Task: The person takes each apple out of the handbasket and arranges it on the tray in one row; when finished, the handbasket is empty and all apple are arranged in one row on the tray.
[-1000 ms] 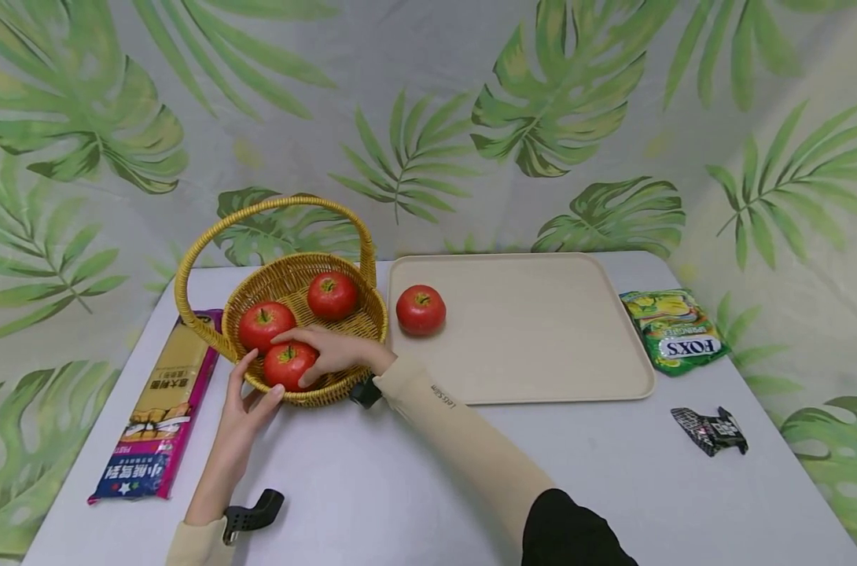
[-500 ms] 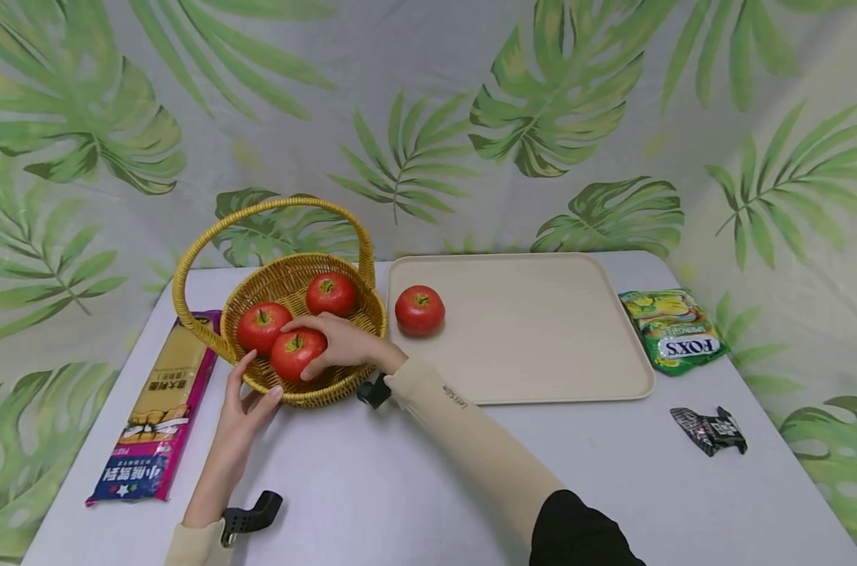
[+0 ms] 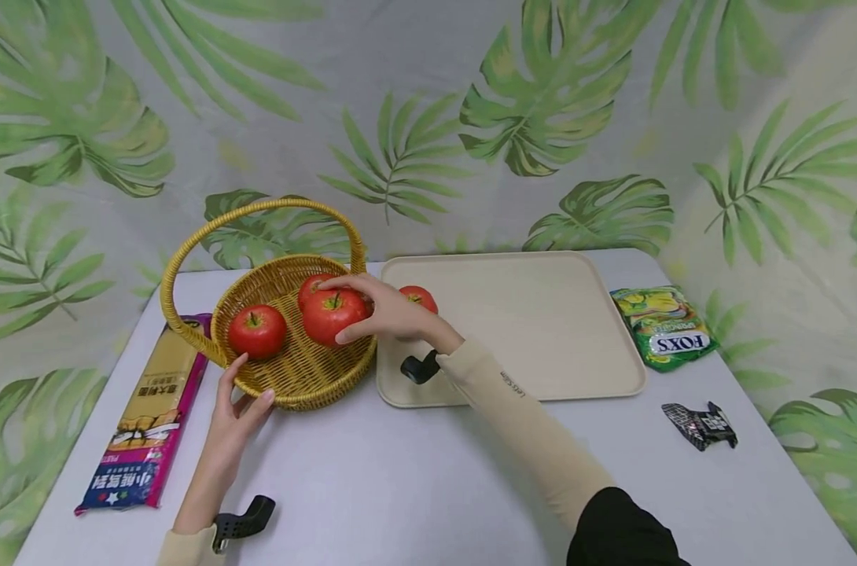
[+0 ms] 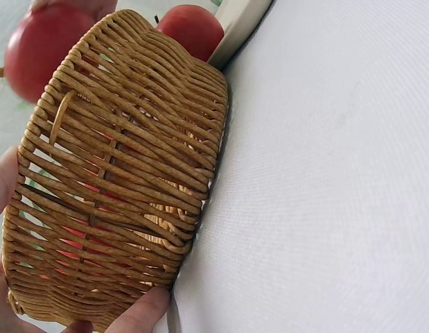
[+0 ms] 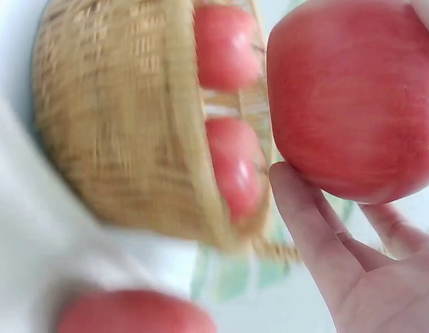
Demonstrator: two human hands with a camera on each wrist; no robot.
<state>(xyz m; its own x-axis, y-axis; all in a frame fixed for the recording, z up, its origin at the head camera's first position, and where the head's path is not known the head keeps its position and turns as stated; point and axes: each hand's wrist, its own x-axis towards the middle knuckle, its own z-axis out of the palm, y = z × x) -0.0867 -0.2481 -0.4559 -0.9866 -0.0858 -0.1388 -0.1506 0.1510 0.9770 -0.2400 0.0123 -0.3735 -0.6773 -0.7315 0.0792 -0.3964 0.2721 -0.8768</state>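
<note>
In the head view my right hand (image 3: 393, 308) holds a red apple (image 3: 329, 318) between thumb and fingers, raised over the right side of the wicker basket (image 3: 315, 395). The right wrist view shows this apple (image 5: 353, 104) above the rim level, clear of the basket. Two other red apples stay inside: one at the left (image 3: 257, 332), the other (image 3: 307, 289) partly covered by the held one. My left hand (image 3: 232, 424) grips the basket's near rim, its fingers spread along the woven side (image 4: 124, 166). Behind my right hand, a red apple (image 3: 421, 296) sits on the beige tray (image 3: 535, 330).
A long pasta packet (image 3: 145, 417) lies left of the basket. Beyond the tray's right edge is a green FOX'S candy bag (image 3: 665, 326), with a small black wrapped packet (image 3: 700, 425) nearer the front. The basket's tall handle (image 3: 259, 206) arches over it.
My right hand has lifted the apple out from the basket's near side and carried it up and right, toward the tray. My left hand keeps its hold on the rim.
</note>
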